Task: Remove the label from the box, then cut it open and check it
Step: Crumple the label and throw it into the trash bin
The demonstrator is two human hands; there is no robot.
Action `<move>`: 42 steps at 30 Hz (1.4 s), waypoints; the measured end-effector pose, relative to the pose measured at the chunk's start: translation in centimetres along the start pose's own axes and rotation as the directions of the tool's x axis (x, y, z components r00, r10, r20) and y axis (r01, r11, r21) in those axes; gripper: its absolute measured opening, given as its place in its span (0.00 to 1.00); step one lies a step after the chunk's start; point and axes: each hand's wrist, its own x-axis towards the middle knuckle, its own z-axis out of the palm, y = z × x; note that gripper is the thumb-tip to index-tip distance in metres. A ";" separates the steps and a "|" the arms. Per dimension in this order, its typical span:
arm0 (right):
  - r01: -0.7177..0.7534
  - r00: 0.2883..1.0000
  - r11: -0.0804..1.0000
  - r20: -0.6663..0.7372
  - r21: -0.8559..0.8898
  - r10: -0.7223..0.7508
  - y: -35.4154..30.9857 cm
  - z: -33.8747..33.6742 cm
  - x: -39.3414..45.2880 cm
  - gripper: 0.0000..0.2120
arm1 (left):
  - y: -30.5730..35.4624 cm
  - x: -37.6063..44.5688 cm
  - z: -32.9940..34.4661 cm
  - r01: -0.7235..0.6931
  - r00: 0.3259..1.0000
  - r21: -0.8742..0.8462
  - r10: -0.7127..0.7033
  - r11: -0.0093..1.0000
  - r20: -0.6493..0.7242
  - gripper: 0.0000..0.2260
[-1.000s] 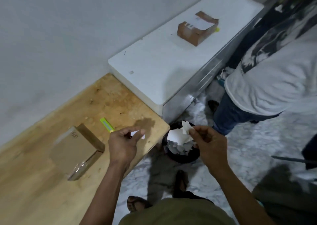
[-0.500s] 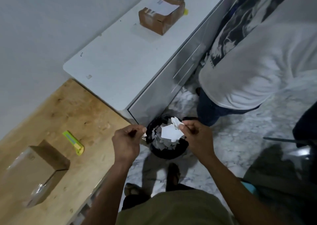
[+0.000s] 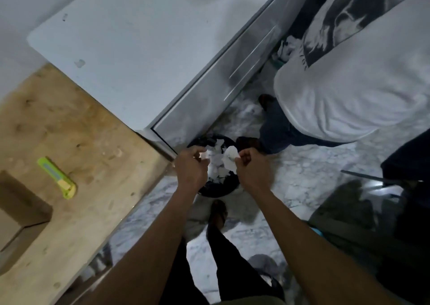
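Label scraps over the bin, box waiting on the counter.

I have a crumpled label piece (image 3: 230, 157) pinched in my right hand (image 3: 250, 168) and a smaller scrap (image 3: 204, 155) in my left hand (image 3: 191, 167), both grips closed above the black bin (image 3: 218, 190). The box (image 3: 16, 214) sits at the wooden counter (image 3: 76, 128) edge near the green cutter (image 3: 57, 178). I'd release both directly over the bin's mouth so nothing drifts to the floor.

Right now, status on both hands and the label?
Left hand pinching a small white scrap. Right hand shut on torn white paper label, above the black round bin. Brown cardboard box and green utility knife untouched on the wooden table.
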 end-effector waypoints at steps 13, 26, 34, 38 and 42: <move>-0.010 0.999 1.000 0.051 -0.010 0.011 0.7 2.3 2.4 0.10 | -1.0 2.4 1.7 -0.039 0.998 0.006 0.039 0.999 0.048 0.19; -0.030 0.996 0.998 0.088 0.054 0.025 1.4 1.3 1.8 0.06 | -0.2 1.8 1.6 -0.099 0.995 0.069 0.098 0.993 0.016 0.21; -0.005 0.997 0.998 0.082 0.064 0.000 2.3 1.3 1.8 0.04 | -0.5 2.2 2.0 -0.155 0.988 0.012 0.155 0.988 -0.001 0.22; -0.004 0.996 0.999 0.088 0.053 0.000 2.7 1.0 1.7 0.04 | 0.1 2.1 1.7 -0.212 0.977 0.051 0.212 0.976 -0.011 0.19; -0.010 0.995 0.998 0.098 0.060 0.004 2.7 0.9 1.8 0.05 | 0.1 2.3 1.7 -0.261 0.965 0.080 0.261 0.962 0.002 0.20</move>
